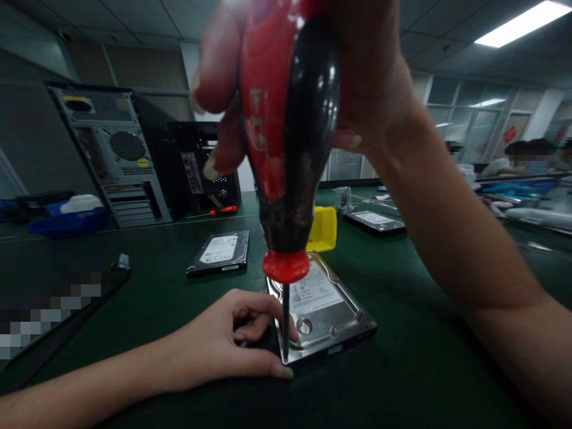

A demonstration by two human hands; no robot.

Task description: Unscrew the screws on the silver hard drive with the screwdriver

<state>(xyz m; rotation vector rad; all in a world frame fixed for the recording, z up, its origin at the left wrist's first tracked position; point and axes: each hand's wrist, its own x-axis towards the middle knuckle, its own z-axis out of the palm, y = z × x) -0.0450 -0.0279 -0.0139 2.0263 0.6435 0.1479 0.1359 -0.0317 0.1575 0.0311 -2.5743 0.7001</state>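
Close to the camera, my right hand is wrapped round the red and black handle of a screwdriver. Its shaft points straight down, and the tip meets the near left corner of a silver hard drive lying flat with its label up. My left hand grips that same corner, thumb against the near edge and index finger on the top cover beside the shaft. The other left fingers are curled in. Whatever screw is under the tip is hidden.
A second hard drive lies at left, a third at back right. Behind the held drive stands a yellow plastic piece. Computer cases, a red screwdriver and a blue tray occupy the back left. People sit at far right.
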